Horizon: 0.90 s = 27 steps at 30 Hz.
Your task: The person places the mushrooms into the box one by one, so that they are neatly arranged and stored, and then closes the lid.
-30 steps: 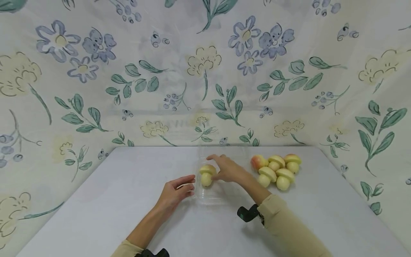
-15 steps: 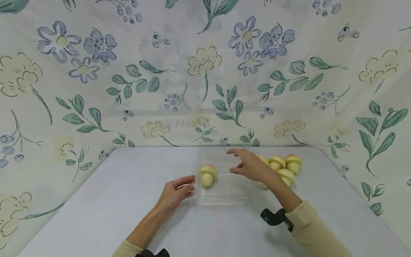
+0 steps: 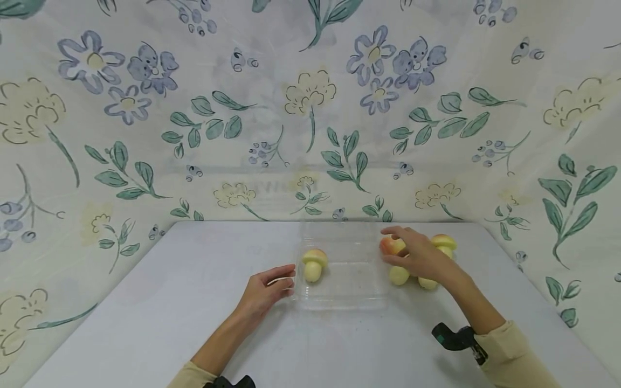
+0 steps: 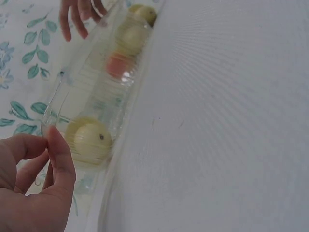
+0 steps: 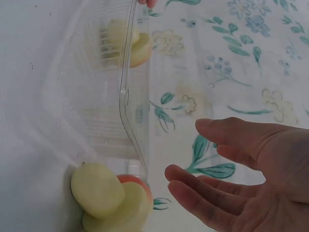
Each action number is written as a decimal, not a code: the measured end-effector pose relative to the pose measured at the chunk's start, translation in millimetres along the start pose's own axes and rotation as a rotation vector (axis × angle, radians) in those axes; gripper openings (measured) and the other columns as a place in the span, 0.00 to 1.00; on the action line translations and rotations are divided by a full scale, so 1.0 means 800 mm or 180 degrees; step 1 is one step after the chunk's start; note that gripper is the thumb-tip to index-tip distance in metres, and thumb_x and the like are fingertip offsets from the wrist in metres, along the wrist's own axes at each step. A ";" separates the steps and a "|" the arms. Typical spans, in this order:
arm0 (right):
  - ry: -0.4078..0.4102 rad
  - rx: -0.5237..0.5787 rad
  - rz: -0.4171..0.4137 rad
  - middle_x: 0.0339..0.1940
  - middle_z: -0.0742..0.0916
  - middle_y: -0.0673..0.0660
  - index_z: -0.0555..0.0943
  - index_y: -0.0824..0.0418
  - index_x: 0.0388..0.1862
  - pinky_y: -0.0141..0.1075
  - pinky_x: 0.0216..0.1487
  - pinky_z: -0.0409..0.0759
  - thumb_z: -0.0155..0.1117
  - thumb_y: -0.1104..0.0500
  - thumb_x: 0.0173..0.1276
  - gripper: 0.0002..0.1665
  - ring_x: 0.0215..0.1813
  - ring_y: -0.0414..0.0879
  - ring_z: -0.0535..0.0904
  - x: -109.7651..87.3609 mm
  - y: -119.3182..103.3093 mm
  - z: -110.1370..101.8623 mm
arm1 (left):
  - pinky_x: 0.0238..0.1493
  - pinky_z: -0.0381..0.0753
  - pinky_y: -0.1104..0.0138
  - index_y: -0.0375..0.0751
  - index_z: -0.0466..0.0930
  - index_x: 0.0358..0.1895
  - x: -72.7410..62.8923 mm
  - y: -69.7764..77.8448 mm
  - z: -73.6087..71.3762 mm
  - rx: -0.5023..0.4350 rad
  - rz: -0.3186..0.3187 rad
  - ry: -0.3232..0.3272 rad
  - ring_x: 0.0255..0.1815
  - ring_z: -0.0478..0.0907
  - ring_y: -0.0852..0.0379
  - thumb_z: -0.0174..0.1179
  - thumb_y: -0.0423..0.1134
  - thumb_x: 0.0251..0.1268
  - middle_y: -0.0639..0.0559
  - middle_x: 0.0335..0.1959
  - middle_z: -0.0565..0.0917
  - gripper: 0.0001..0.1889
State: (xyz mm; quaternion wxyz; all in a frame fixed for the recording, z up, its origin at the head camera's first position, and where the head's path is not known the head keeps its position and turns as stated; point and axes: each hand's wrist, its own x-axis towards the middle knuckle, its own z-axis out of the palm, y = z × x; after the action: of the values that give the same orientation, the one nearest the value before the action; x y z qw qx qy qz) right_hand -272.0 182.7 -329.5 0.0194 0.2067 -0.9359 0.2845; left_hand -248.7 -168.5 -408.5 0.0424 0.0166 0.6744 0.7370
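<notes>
In the head view a clear plastic box (image 3: 339,303) lies mid-table. My left hand (image 3: 262,296) pinches its left rim between thumb and fingertips, as the left wrist view shows. Inside, near that side, stands one pale yellow toy mushroom (image 3: 314,265) with a faint reddish blush on its cap. My right hand (image 3: 421,253), fingers spread and nothing in them, hovers over a group of similar toy mushrooms right of the box. It partly hides them; a stem (image 3: 399,275), a red-and-yellow cap (image 3: 390,246) and a mushroom at the back (image 3: 443,242) still show.
The white table (image 3: 184,280) ends at a floral-patterned cloth (image 3: 271,134) hanging behind it. The box walls (image 5: 123,92) rise between the mushroom inside and the group outside. A dark wrist-worn camera (image 3: 453,337) sits at my right sleeve.
My right hand has moved right, away from the mushroom inside the box, to above the group. My left hand and that mushroom have stayed in place.
</notes>
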 end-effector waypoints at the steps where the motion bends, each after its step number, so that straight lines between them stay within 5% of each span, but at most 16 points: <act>1: 0.0004 0.0008 0.0004 0.63 0.77 0.69 0.69 0.58 0.69 0.44 0.48 0.87 0.67 0.54 0.67 0.34 0.51 0.56 0.83 -0.001 0.003 -0.001 | 0.42 0.86 0.73 0.23 0.72 0.63 0.000 0.000 0.000 -0.0002 -0.0001 0.0006 0.38 0.81 0.65 0.59 0.25 0.62 0.38 0.59 0.80 0.24; 27: -0.0106 -0.0035 0.0098 0.60 0.77 0.73 0.70 0.65 0.67 0.46 0.49 0.87 0.67 0.56 0.67 0.32 0.49 0.56 0.83 -0.031 0.052 -0.024 | 0.42 0.85 0.73 0.23 0.71 0.63 -0.002 0.000 0.000 0.0006 -0.0014 -0.0010 0.37 0.82 0.64 0.59 0.26 0.63 0.41 0.53 0.83 0.24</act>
State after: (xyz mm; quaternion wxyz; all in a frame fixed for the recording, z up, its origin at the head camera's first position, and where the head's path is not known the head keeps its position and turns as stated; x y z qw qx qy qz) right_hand -267.7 233.7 -339.1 0.0004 0.1968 -0.9407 0.2762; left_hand -247.5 -168.5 -408.7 0.0451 0.0164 0.6750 0.7362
